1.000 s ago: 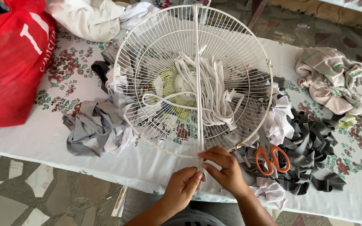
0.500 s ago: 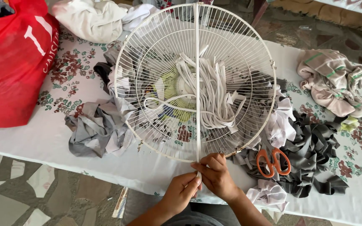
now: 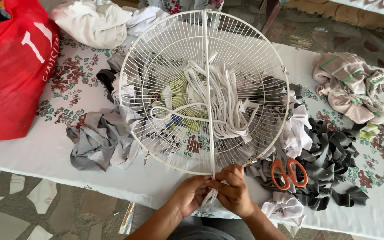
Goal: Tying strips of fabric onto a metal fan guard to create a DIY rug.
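— At the bench's near edge, what do the hands hold?
— Left hand (image 3: 192,192) and right hand (image 3: 234,191) both pinch a white fabric strip (image 3: 210,194) against the white fan guard's (image 3: 203,91) lower rim, fingers closed.

Soft, even daylight fills the scene; nothing is dim. Shadows are faint: only a pale one lies under the table edge, left of the left hand (image 3: 191,194). Above both hands the white wire fan guard (image 3: 165,58) reads crisp, each wire sharp and free of glare. The right hand (image 3: 235,192) shows no motion blur. Far up and left of the hands, the red bag (image 3: 10,75) is bright and saturated. Straight lines bend slightly toward the corners.
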